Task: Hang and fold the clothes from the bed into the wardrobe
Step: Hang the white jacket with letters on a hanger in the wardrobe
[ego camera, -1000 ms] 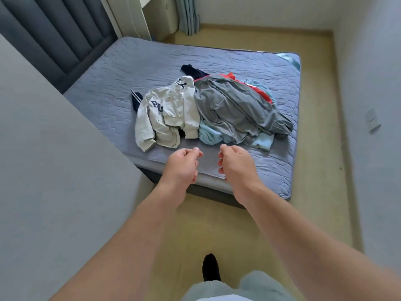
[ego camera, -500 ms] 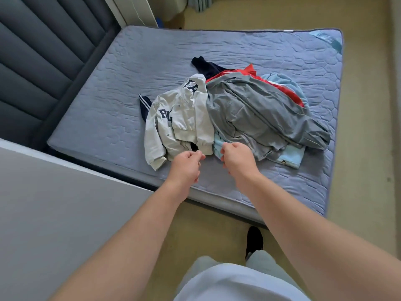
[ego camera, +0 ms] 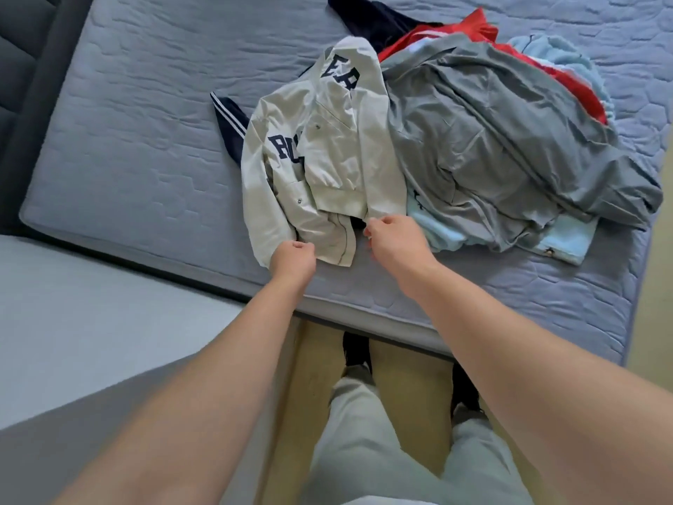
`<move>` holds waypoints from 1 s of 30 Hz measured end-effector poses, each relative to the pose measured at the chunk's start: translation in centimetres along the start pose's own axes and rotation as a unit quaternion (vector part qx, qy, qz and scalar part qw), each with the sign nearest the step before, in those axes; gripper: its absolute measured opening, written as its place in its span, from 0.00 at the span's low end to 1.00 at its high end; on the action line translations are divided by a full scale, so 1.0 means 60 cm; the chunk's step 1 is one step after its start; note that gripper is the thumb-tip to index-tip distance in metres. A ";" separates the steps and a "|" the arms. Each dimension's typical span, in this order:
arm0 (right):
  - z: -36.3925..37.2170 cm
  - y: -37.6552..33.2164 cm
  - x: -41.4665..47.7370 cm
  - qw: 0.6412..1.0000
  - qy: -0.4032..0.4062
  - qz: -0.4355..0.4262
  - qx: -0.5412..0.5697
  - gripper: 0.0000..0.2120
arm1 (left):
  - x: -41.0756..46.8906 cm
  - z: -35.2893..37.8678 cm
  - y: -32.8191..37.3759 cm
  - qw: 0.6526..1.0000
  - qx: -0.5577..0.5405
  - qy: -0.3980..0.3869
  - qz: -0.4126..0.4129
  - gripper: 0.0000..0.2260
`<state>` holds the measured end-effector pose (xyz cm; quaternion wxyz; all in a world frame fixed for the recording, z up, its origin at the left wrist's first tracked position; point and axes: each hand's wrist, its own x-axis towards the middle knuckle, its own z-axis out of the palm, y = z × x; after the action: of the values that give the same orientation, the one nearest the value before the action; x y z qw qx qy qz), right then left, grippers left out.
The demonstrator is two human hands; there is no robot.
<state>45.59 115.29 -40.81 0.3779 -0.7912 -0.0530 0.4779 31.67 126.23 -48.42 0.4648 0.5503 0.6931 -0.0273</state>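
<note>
**Desk:** Where are the clothes?

**Operator:** I see them heaped on the bed [ego camera: 145, 158], a grey-blue quilted mattress, in the half towards 3 o'clock. Nearest me is a cream jacket [ego camera: 335, 154]. It lies crumpled and folded over itself, with dark navy block letters, small snap studs and a ribbed hem. I can only read parts of the lettering.

**Desk:** And around it?

**Operator:** At the jacket's 3 o'clock a big grey garment [ego camera: 491, 140] is draped in loose folds and touches the jacket. A light blue piece [ego camera: 568, 242] pokes out beneath the grey at 5 o'clock. A red garment [ego camera: 477, 27] shows at the heap's 12 o'clock edge. At the jacket's 9 o'clock a navy piece with white stripes [ego camera: 229, 122] sticks out from under it.

**Desk:** What are your grips doing?

**Operator:** The left grip [ego camera: 293, 258] is curled, knuckles up, right at the jacket's sleeve end at its 6 o'clock. I cannot tell whether any cloth is pinched inside it. The right grip [ego camera: 395, 238] is curled too, with thumb and forefinger tips at the jacket's hem at its 5 o'clock. They look to be just touching the hem, but I cannot tell if they hold it. Both arms reach out over the near edge of the bed.
</note>
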 end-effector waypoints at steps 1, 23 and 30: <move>0.024 -0.003 0.027 1.000 0.005 0.009 0.001 0.11 | 0.042 0.000 -0.006 1.000 0.018 0.002 -0.007 0.06; 0.124 0.038 0.167 0.996 0.005 0.071 -0.048 0.12 | 0.264 -0.009 -0.007 0.967 -0.242 -0.055 -0.060 0.22; 0.039 -0.052 0.058 1.000 0.016 0.015 -0.022 0.15 | 0.014 -0.072 0.118 0.935 -0.280 -0.219 0.006 0.26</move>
<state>46.44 120.32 -41.89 0.3542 -0.8073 -0.0455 0.4699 34.61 132.00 -43.19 0.7405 0.3827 0.5501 0.0508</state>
